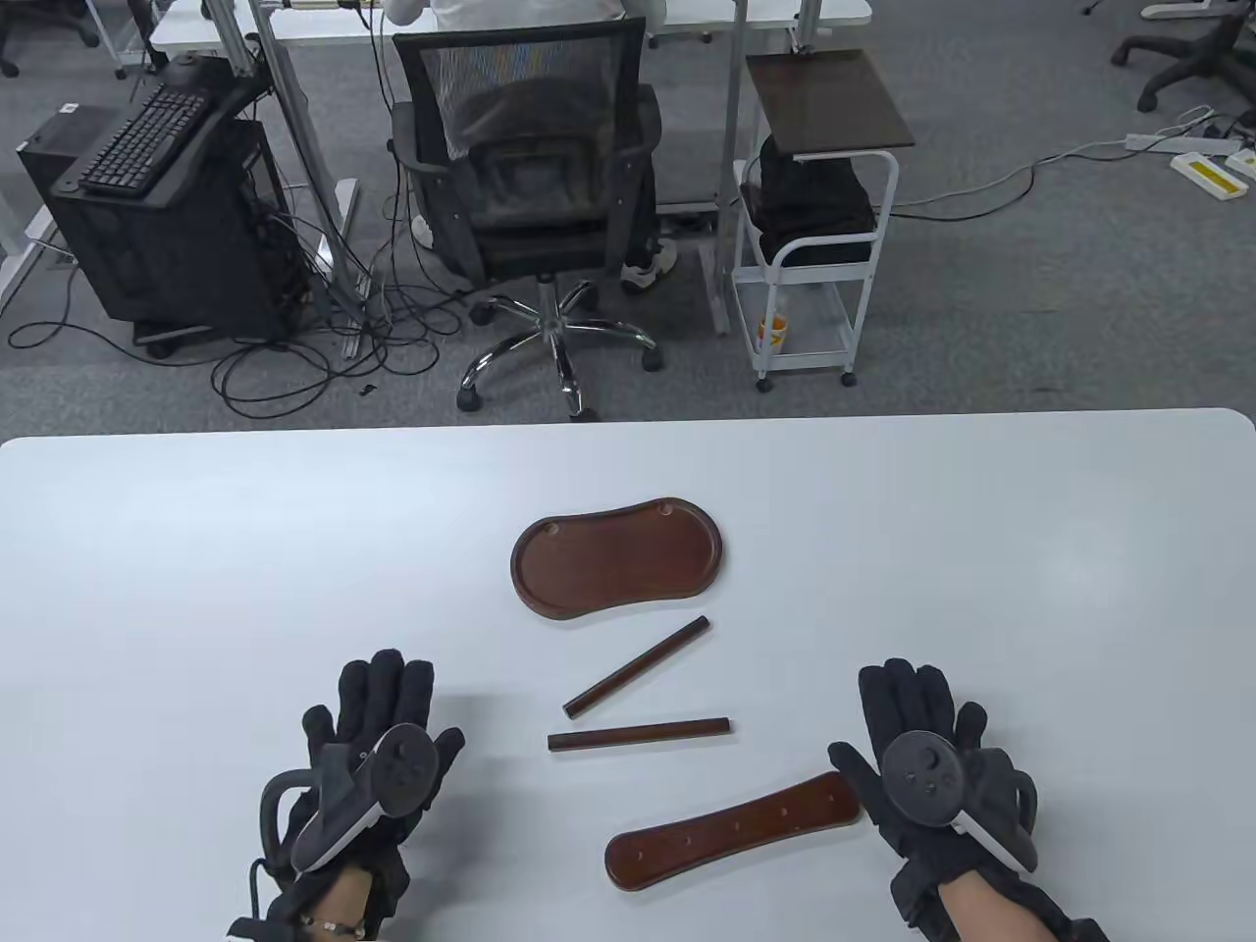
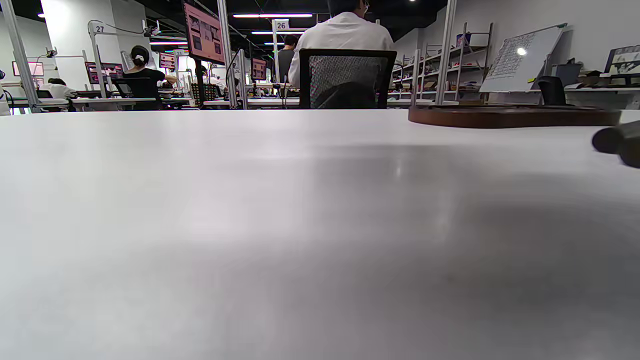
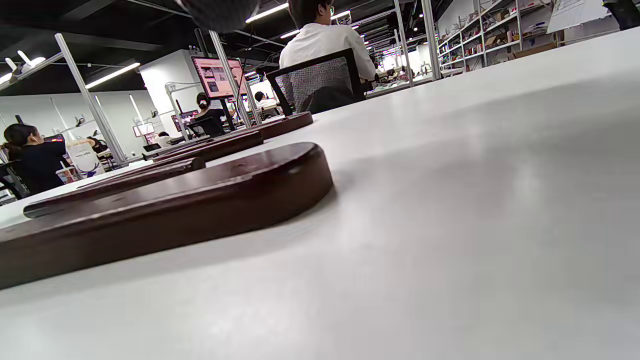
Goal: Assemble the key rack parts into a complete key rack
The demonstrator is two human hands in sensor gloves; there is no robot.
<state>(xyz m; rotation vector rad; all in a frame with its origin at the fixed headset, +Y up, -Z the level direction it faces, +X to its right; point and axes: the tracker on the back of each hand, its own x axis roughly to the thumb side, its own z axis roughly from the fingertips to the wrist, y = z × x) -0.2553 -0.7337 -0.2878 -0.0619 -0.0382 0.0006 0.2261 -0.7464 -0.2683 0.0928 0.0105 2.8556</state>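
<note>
Four dark wooden parts lie on the white table (image 1: 196, 549). A peanut-shaped tray base (image 1: 618, 557) is at the middle; it also shows in the left wrist view (image 2: 510, 116). Two rods lie below it: one slanted (image 1: 638, 665), one nearly level (image 1: 638, 735). A flat bar with holes (image 1: 731, 830) lies at the front; it fills the left of the right wrist view (image 3: 165, 210). My left hand (image 1: 378, 726) rests flat on the table, left of the rods, holding nothing. My right hand (image 1: 913, 731) rests flat just right of the bar's end, holding nothing.
Beyond the table's far edge stand an office chair (image 1: 535, 186), a white cart (image 1: 814, 235) and a computer tower with a keyboard (image 1: 147, 196). Bare table surface lies to the left and right of the parts.
</note>
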